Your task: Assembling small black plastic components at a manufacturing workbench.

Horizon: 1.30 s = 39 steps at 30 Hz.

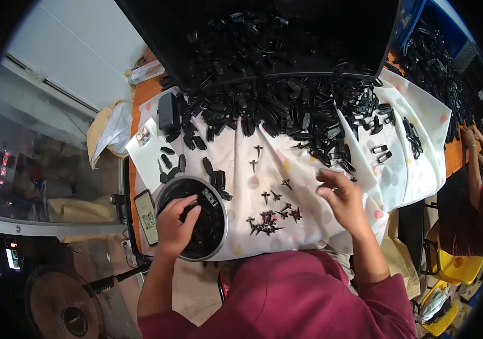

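My left hand (178, 225) is over a round dark bowl (224, 226) with a metallic rim. Its thumb and forefinger are bent toward each other; whatever they pinch is too small to tell. Beside those fingers, a black piece with a silvery part (210, 198) lies inside the bowl among dark pieces. My right hand (342, 199) hovers over the cloth, fingers curled loosely, with a gap between thumb and forefinger. Left of it, several small dark cross-shaped parts (267, 222) lie in a loose cluster, and a single cross-shaped part (286, 184) lies closer.
A large heap of black plastic pieces (275, 107) spills from a black tray (320, 74) across the patterned cloth (241, 181). A phone (147, 217) lies left of the bowl. A fan (63, 305) stands at lower left. Another person's hands (473, 138) are at far right.
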{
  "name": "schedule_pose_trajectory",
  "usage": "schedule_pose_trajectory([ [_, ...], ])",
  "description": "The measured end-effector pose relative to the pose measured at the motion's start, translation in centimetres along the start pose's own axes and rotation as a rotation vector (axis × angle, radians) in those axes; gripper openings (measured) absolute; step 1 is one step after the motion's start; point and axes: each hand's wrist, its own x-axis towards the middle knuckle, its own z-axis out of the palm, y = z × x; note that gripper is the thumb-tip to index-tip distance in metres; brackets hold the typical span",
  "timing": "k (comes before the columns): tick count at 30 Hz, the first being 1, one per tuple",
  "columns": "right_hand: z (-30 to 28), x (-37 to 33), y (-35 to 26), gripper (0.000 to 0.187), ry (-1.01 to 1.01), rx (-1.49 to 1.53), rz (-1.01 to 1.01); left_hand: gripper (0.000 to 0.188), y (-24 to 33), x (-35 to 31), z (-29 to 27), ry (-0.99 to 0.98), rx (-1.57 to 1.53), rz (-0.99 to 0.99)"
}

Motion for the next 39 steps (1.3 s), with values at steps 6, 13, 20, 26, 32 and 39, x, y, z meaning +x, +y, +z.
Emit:
schedule_pose_trajectory([
  [6, -0.5, -1.0, 1.8, 0.027, 0.053, -0.053, 0.099, 0.021, 1.1, 3.0, 1.5, 0.171, 0.411, 0.348],
  [13, -2.8, 0.4, 4.4, 0.012, 0.296, -0.198, 0.099, 0.032, 1.4, 8.9, 6.5, -0.301, 0.972, 0.248],
  [20, -0.5, 2.3, 5.1, 0.013, 0.152, -0.974, -0.253, 0.013, 0.7, 10.5, 8.4, -0.342, 0.948, 0.195],
  [26, 0.3, 2.3, 1.1, 0.021, 0.034, 0.403, 0.11, 0.011, 3.9, 8.1, 7.9, -0.349, -0.507, 0.11],
  [32, 4.2, 1.5, -4.6, 0.053, 0.047, 0.925, -0.153, 0.013, 8.9, 3.8, 7.8, -0.363, -1.043, 0.137],
  [39, 3.7, -0.1, -4.7, 0.033, -0.025, 0.562, -0.245, 0.023, 8.1, 2.8, 7.9, -0.291, -1.17, 0.231],
])
